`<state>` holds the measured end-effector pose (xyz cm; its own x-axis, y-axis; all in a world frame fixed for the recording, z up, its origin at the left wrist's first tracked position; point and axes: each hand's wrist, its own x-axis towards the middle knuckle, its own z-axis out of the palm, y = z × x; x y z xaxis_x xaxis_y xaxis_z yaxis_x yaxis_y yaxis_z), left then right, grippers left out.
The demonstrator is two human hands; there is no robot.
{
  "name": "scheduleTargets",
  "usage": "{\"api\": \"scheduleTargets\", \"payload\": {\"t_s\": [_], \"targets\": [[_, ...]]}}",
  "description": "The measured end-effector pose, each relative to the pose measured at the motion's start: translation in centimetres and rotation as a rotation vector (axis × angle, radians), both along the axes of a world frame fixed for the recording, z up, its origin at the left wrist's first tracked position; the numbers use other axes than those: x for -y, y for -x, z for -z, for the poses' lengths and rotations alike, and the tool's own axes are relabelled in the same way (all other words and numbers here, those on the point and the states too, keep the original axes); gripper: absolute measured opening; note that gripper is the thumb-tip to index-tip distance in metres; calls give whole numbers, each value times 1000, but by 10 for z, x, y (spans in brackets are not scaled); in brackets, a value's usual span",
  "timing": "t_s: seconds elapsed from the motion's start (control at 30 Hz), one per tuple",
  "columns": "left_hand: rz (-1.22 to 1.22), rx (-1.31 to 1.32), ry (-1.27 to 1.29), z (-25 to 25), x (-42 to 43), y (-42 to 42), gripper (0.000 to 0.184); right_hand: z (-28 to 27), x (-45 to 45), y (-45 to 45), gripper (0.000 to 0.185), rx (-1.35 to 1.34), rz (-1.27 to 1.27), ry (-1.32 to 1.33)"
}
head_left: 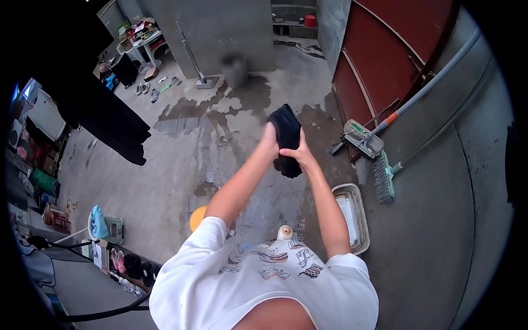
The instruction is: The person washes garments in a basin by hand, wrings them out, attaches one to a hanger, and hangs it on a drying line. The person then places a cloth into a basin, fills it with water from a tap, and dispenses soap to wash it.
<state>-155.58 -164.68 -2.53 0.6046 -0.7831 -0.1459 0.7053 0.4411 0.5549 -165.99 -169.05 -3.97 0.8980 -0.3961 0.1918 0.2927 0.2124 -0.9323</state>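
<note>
A bunched black cloth [286,125] is held out in front of me at arm's length, above the concrete floor. My left hand [269,141] is closed on its left side, with the fingers mostly hidden behind it. My right hand [300,154] grips it lower down from the right, the thumb lying across the front. Part of the cloth bulges out below the hands. Whether it is a garment or a rag I cannot make out.
To my right a white rectangular basin [365,242] sits on the floor. A broom [384,179] and a long-handled mop [364,137] lean by the red door [379,49]. Dark clothing [110,113] hangs at left. Ahead stand a grey bucket [235,71] and a squeegee-like floor tool [206,82].
</note>
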Motion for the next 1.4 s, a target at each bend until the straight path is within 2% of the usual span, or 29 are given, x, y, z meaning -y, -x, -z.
{"api": "scheduleTargets", "payload": {"t_s": [0.07, 0.1, 0.13, 0.2, 0.23, 0.27, 0.33, 0.37, 0.43, 0.47, 0.53, 0.57, 0.6, 0.63, 0.67, 0.73, 0.77, 0.8, 0.87, 0.9, 1.0, 1.03, 1.1, 1.13, 1.23, 1.27, 1.33, 1.37, 1.4], "targets": [[-24, -133, -202, -1, 9, -25, 24, 6, 9, -19, 85, -98, -61, -174], [7, -53, -319, 7, 13, -45, 25, 14, 13, -32, 61, -157, -111, -287], [-15, -66, -322, 4, 15, -57, 25, 24, 19, -47, 61, -169, -133, -290], [-66, 497, -592, -1, 18, -80, 35, 41, 30, -77, 38, -307, -79, -460], [61, 644, -797, -1, 16, -100, 47, 41, 31, -92, 20, -358, -10, -500], [43, 623, -801, -3, 11, -121, 47, 50, 39, -104, 20, -375, -30, -493], [489, 977, -946, -12, -5, -164, 55, 72, 58, -135, 11, -517, -129, -692], [477, 967, -945, -17, -17, -186, 55, 65, 59, -148, 11, -547, -91, -652], [562, 620, -734, -23, -36, -225, 75, 64, 70, -176, 10, -560, -82, -632], [562, 623, -727, -25, -37, -242, 75, 55, 75, -191, 10, -561, -65, -619], [548, 996, -850, -23, -40, -271, 99, 31, 85, -222, 10, -502, -17, -289], [451, 1501, -787, -21, -36, -280, 107, 31, 93, -244, 11, -513, -48, -60], [451, 1491, -778, -19, -32, -284, 107, 31, 100, -265, 13, -523, -81, 171], [410, 1912, -898, -37, -26, -282, 110, 29, 108, -288, 16, -497, -153, 321], [333, 2341, -1020, -49, -17, -290, 112, 13, 114, -313, 16, -488, -154, 341], [276, 2233, -917, -38, -1, -318, 113, -22, 113, -346, 18, -549, -257, 619], [132, 2094, -817, -34, 6, -337, 103, -31, 115, -365, 16, -508, -262, 576], [122, 2087, -816, -26, 17, -359, 103, -40, 118, -384, 16, -512, -266, 586], [-77, 1544, -530, -18, 38, -396, 89, -54, 123, -421, 13, -388, -200, 342], [-80, 1314, -463, -19, 47, -409, 77, -63, 125, -440, 9, -387, -174, 223], [42, 764, -206, -6, 71, -466, 70, -45, 151, -506, 7, -164, -62, 260], [20, 763, -211, -2, 75, -487, 70, -42, 160, -528, 7, -159, -83, 266], [238, 420, -157, 10, 82, -522, 77, -33, 176, -566, 7, -147, -48, 108], [207, 419, -158, 9, 90, -535, 77, -29, 183, -587, 7, -145, -78, 115], [1, 747, -363, 13, 123, -559, 95, -21, 195, -638, 15, -84, 11, 48], [-57, 724, -360, 14, 130, -571, 97, -14, 198, -660, 20, -146, -68, -192], [-74, 592, -296, 28, 138, -596, 86, -6, 203, -697, 24, -190, -207, -336], [-118, 584, -303, 27, 137, -609, 86, -3, 202, -711, 24, -148, -219, -174], [-122, 398, -279, 29, 134, -620, 78, 1, 201, -721, 23, -107, -228, -17]]}}
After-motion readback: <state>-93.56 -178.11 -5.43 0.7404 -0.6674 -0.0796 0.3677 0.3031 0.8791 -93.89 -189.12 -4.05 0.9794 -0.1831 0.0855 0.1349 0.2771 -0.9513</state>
